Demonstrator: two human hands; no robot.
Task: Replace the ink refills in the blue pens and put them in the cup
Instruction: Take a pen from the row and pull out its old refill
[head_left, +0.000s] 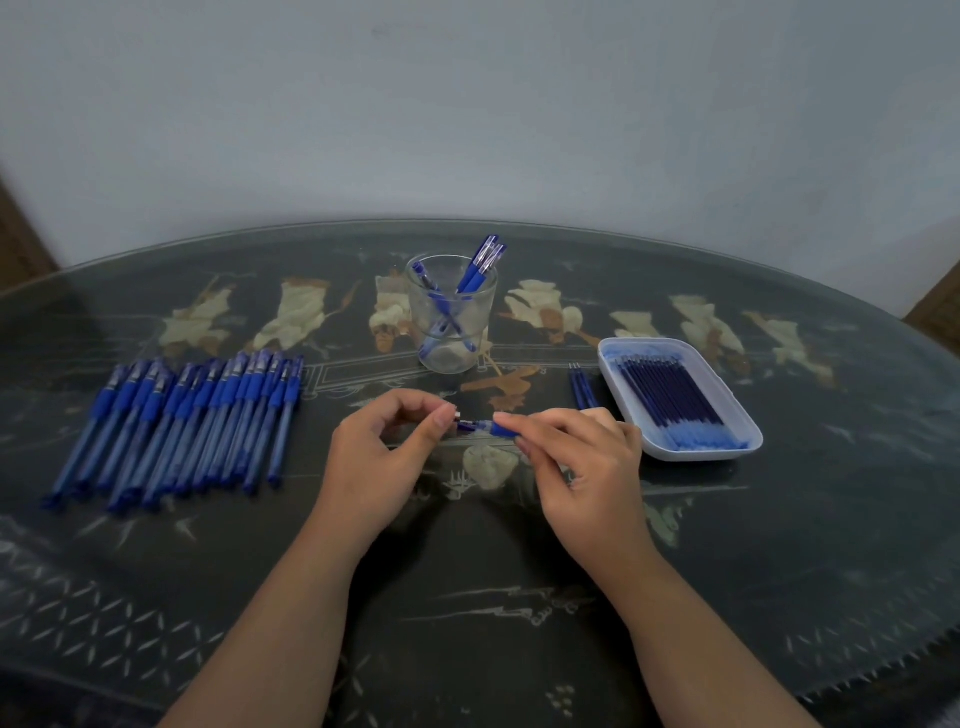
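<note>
Above the middle of the table I hold one blue pen level between both hands. My left hand pinches its tip end with thumb and forefinger. My right hand grips the blue grip section and hides the rest of the barrel. A clear glass cup stands behind my hands with three blue pens leaning in it. Several blue pens lie in a row on the left. A white tray on the right holds several blue refills.
Two loose refills lie on the table just left of the tray. The dark table has a glass top with a painted pattern. A pale wall rises behind its far edge.
</note>
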